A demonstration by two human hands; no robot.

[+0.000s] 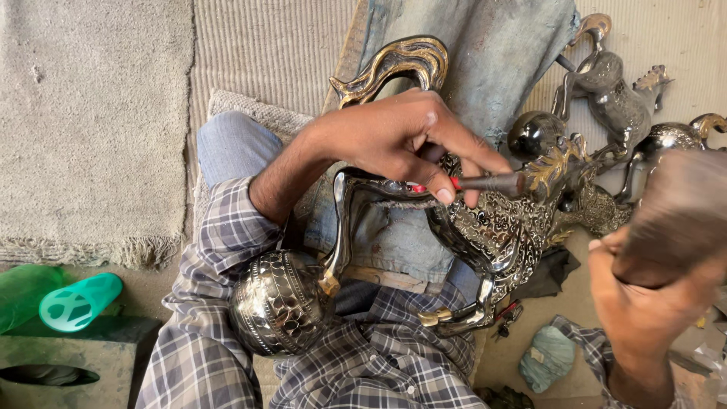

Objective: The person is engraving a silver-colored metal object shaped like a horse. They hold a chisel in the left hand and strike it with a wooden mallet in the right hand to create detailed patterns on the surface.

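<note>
I see my left hand (401,140) pinching a thin dark chisel (488,182) between the thumb and fingers. The chisel lies almost flat, and its tip touches the metal horse (492,231) near the gold mane. The horse is silver and dark, with curly patterns on its body. It lies across my lap on a blue cloth (485,53), and its gold tail (394,64) curls up past my wrist. Its feet point down toward my checked shirt, and one foot touches a round patterned metal ball (276,303) that sits against my left arm.

My right hand (644,303) is clenched around a blurry brown mallet (678,208), held up to the right of the horse and apart from the chisel. There is a little open room between them.

More metal horses (613,91) stand close behind, so the right side is crowded. On the left, a grey carpet (91,121) ends in a fringed edge. A green cup (79,301) lies on its side just below that edge.
</note>
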